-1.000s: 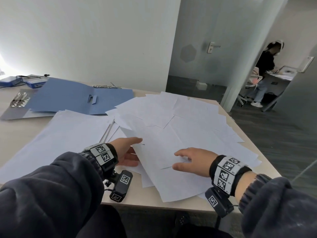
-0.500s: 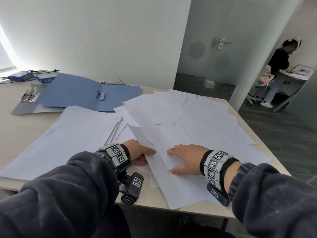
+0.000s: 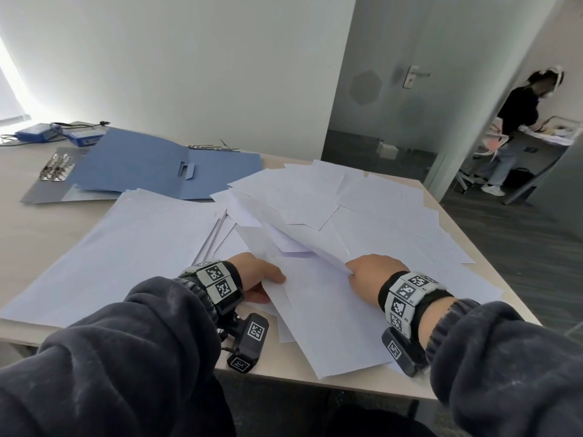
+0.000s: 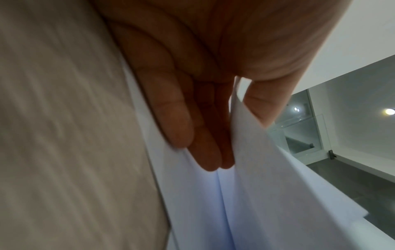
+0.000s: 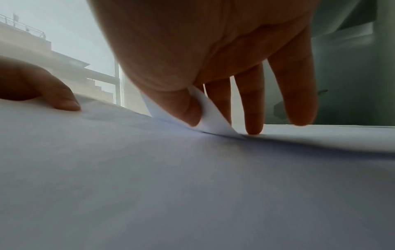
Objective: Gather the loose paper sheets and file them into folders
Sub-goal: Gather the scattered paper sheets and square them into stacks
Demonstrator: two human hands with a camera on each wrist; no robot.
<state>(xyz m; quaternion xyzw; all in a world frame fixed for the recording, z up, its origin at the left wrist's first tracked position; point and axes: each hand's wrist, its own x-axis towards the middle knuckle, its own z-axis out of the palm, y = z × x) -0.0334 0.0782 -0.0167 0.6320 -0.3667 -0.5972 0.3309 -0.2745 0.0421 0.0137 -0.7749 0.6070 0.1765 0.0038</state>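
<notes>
At lower centre, the right hand now pinches and lifts a sheet it earlier pressed flat; the left hand grips the sheets on the counter as before.

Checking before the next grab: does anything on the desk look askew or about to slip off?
Yes. The loose sheets lie fanned at mixed angles, and the near sheet juts past the table's front edge. The right hand bends up a corner. The blue folder lies open and flat.
</notes>
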